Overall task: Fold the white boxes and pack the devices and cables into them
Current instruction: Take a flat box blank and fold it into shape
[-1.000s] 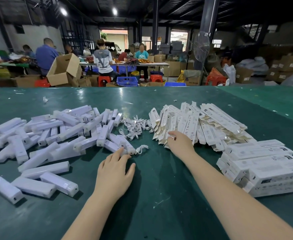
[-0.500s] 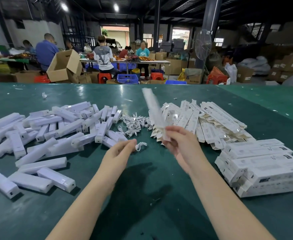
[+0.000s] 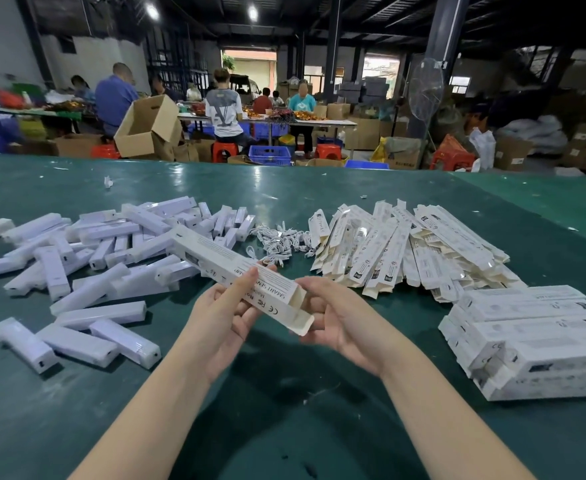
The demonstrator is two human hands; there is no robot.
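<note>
A long white box (image 3: 239, 271) is held above the green table (image 3: 284, 410) between both hands, near the middle of the view. It is tilted, its far end pointing up and left over the devices, its near end open with the flaps spread. The left hand (image 3: 224, 318) is curled around the box from below, the thumb laid on the printed top face. The right hand (image 3: 340, 317) is cupped at the open end, fingers curved by the flaps; whether the flaps are pinched or only touched cannot be told.

A loose heap of white devices (image 3: 104, 258) is spread on the table to the left, with three more lying apart at the near left. A small tangle of white cables (image 3: 281, 242) is seen at the middle, just beyond the box. To the right of the cables a pile of flat boxes (image 3: 406, 251) is fanned out. At the near right a stack of folded boxes (image 3: 534, 341) is laid in rows.

Beyond the table's far edge, people are seated at other tables among cartons (image 3: 149, 126) and red stools (image 3: 328, 151).
</note>
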